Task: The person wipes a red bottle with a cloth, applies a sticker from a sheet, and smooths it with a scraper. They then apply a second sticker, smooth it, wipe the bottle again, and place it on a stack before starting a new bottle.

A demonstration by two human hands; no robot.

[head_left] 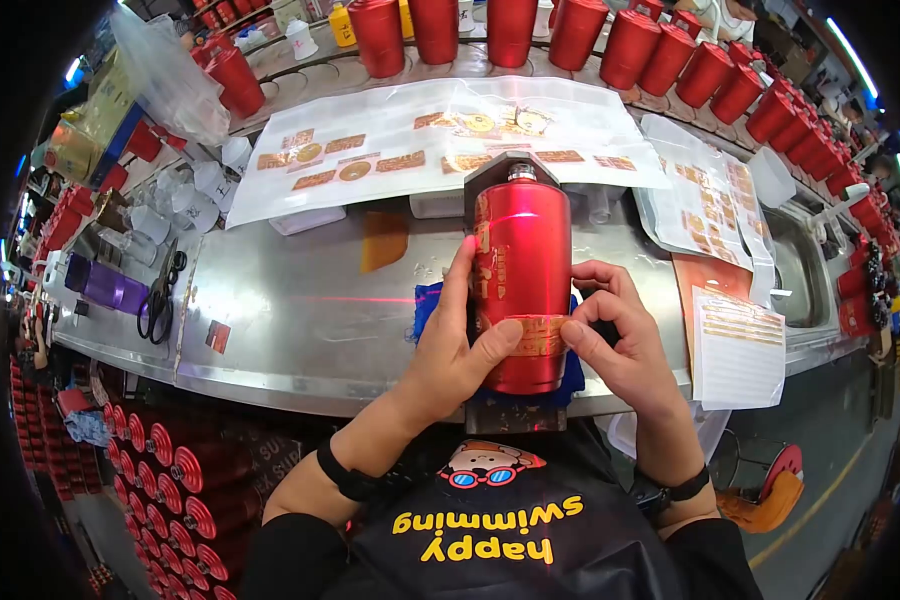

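Observation:
A shiny red bottle (pixel 535 240) with a metal neck lies in front of me, its neck pointing away, on a dark cradle (pixel 500 172) with blue cloth (pixel 427 305) under it. Gold lettering runs along its left side. My left hand (pixel 450 350) is wrapped round the bottle's left side, its thumb pressing the left part of a gold decal strip (pixel 540 338) that lies across the lower body. At the strip's right end, my right hand (pixel 620 340) is closed with thumb and curled index finger pinching its edge.
Sheets of gold decals (pixel 370 150) lie behind the bottle, with more decal sheets (pixel 705 190) at right. Scissors (pixel 160 295) and a purple bottle (pixel 110 285) are at left. Red bottles (pixel 510 30) line a conveyor behind; others (pixel 185 470) are stacked below left. A sink (pixel 805 270) is at right.

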